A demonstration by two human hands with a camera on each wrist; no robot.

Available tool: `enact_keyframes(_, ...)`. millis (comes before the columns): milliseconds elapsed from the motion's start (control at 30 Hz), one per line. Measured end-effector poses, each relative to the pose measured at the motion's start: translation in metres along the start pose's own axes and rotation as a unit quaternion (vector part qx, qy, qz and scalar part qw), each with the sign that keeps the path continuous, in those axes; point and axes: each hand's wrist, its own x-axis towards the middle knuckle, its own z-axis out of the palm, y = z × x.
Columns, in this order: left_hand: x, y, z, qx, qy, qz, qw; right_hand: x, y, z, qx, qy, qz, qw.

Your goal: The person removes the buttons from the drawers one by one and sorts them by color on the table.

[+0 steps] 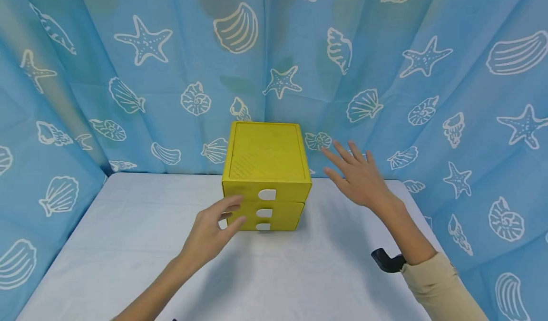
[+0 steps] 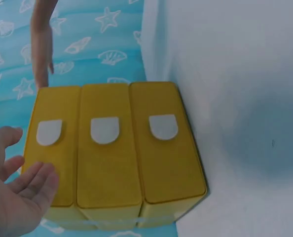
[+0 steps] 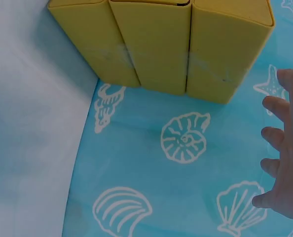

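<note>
A yellow drawer box [image 1: 267, 152] with three stacked drawers and white tab handles stands at the back of the table. My left hand [image 1: 210, 228] is in front of its left side, fingers apart and loosely bent, overlapping the front's left edge in the head view. In the left wrist view the left hand [image 2: 20, 192] appears beside the drawer fronts with nothing in its grasp. To the right of the box, my right hand [image 1: 357, 176] is raised with its fingers spread. The right wrist view shows the right hand [image 3: 287, 148] apart from the box's side, holding nothing.
The box stands on a table with a white cover [image 1: 141, 245]. A blue curtain [image 1: 188, 64] printed with white shells and starfish surrounds the back and sides. A black strap piece [image 1: 387, 260] sits at my right wrist, by the beige sleeve [image 1: 436, 283].
</note>
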Motion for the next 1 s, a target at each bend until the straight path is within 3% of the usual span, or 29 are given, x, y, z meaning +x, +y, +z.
enact_keyframes(467,0.012,0.001,0.024,-0.036,0.02,0.024,0.9988,0.037,-0.018,0.005,0.0,-0.039,-0.028,0.999)
enact_keyframes(833,0.018,0.005,0.037,-0.037,0.028,0.004,0.9989,0.058,-0.026,0.01,-0.012,-0.077,-0.026,0.997)
enact_keyframes(1000,0.023,0.006,0.04,-0.032,0.049,-0.005,0.9983,0.065,-0.028,0.01,-0.02,-0.078,-0.034,0.996)
